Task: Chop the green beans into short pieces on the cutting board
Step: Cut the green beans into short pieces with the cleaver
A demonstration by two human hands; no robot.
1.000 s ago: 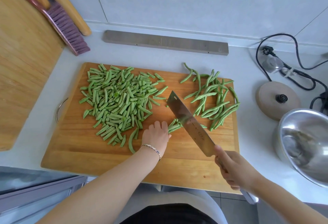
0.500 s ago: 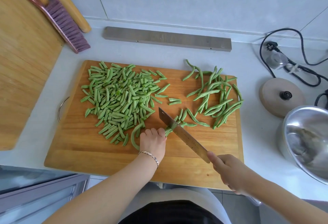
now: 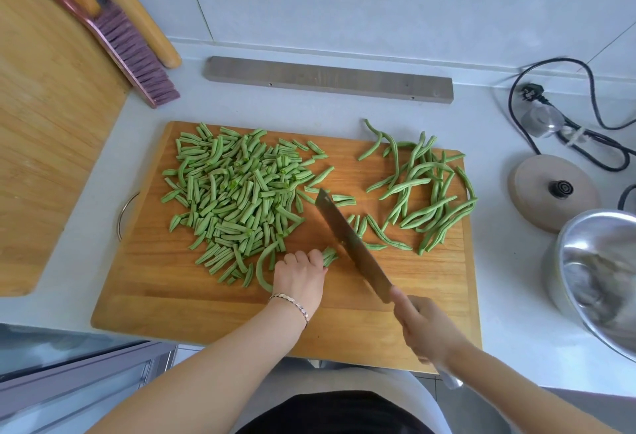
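Head view: I see one steel bowl [image 3: 552, 279] at the right edge of the surface [image 3: 506, 279]; what lies inside is too blurred to tell. One round lid [image 3: 537, 192] lies flat just beyond it, knob up. One cutting board [image 3: 179, 306] carries all the beans in two heaps: the cut pieces [image 3: 237, 199] on its left half and the whole beans [image 3: 426, 192] at its far right, with a few loose pieces between them.

The left grip [image 3: 298, 275] is curled down over a small bundle [image 3: 329, 256] near the middle of the board, pinning it; short green stubs stick out to the right of the knuckles. The right grip [image 3: 426, 330] is wrapped round the handle of one cleaver [image 3: 351, 244], whose blade slants from near right to far left just beside those stubs.

Half a second ago the blade sat edge-down across the bundle. Now its flat face shows and its tip lies farther away, while the left grip has hardly shifted.

Along the far side I count one brush [image 3: 134, 51], one rolling pin [image 3: 137, 17], one grey bar [image 3: 327, 79] and one black cable [image 3: 592, 103].
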